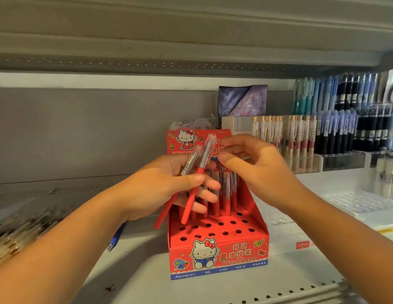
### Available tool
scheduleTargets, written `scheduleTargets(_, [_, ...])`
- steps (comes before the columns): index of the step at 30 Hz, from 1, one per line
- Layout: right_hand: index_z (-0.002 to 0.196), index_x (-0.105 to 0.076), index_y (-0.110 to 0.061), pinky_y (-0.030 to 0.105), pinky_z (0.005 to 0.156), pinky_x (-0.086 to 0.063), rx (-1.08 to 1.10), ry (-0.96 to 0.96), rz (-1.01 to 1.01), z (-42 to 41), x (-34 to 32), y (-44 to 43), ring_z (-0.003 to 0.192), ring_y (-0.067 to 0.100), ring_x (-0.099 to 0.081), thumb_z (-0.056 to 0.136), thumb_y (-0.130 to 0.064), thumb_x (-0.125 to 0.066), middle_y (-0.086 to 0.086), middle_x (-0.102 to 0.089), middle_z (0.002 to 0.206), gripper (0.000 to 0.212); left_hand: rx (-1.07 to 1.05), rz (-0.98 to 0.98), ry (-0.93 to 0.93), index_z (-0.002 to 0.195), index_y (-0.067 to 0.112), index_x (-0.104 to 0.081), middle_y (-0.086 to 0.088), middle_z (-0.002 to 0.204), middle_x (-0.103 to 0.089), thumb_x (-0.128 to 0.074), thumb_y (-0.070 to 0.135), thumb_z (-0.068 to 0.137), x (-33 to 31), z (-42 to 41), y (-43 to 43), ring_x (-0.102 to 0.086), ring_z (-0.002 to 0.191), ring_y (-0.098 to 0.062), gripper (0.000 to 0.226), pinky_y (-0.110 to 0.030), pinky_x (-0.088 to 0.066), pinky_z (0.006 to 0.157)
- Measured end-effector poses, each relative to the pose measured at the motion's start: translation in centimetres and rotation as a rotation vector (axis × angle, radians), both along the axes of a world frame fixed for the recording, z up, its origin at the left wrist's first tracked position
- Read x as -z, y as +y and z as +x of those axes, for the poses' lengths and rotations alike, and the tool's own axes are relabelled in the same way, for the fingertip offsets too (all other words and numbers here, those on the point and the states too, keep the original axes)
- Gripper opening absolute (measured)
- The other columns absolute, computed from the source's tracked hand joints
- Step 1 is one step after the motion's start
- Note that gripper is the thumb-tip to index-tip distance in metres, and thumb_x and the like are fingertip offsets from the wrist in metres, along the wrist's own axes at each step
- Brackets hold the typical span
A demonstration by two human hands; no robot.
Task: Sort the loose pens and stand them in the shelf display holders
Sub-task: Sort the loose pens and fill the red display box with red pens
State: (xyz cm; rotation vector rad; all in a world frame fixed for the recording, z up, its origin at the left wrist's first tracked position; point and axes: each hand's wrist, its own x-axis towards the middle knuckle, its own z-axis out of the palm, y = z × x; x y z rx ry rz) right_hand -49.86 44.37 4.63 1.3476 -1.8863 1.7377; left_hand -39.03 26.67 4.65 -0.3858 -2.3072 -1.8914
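Grey metal shelf (147, 281) bore a red cardboard holder (217, 255) punched with round holes. Above it, the left hand (169, 185) gripped slim red pens (200, 170), steeply tilted, clear tops up-right. The right hand (257, 170) hovered half-open beside those tops.

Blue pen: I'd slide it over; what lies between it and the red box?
Head view: bare shelf between blue pen and red box; held red pens hang above.

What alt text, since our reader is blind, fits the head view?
The left hand grips red pens over a red display box whose back holes hold pens; the right hand reaches toward the gripped pens' tops.
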Motion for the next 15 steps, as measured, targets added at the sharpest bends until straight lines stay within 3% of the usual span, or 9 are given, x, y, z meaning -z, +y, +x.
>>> scheduleTargets(6, [0.099,-0.062,-0.013,0.021,0.065,-0.055,-0.126,-0.102,-0.115,1.1,-0.7,-0.5,0.067,0.013,-0.07,0.082,-0.002,-0.074,0.0,-0.072,0.074,0.024,0.054,-0.009,-0.002,0.11,0.029,-0.071,-0.017,0.112,-0.072,-0.063,0.023,0.088,0.3,-0.1,-0.1,-0.072,0.099,-0.031,0.024,-0.036,-0.059,0.074])
scheduleTargets(11, [0.101,-0.062,-0.012,0.037,0.074,-0.061,-0.13,-0.145,-0.189,0.8,-0.6,0.1,0.076,0.026,-0.073,0.086,0.006,-0.066,0.012,-0.072,0.08,0.024,0.041,0.0,0.019,0.121,0.013,-0.062,-0.021,0.11,-0.072,-0.057,0.022,0.092,0.2,-0.2,-0.3,-0.071,0.102,-0.034,0.031,-0.037,-0.059,0.08])
scheduleTargets(15, [0.101,-0.062,-0.016,0.038,0.064,-0.062,-0.173,-0.19,-0.231,0.6,-0.8,1.1,0.073,0.032,-0.074,0.088,0.012,-0.059,0.015,-0.069,0.08,0.03,-0.043,-0.009,0.076,0.112,0.005,-0.063,-0.018,0.101,-0.072,-0.062,0.021,0.089,-0.1,-0.2,-0.4,-0.071,0.091,-0.026,0.028,-0.031,-0.059,0.077])
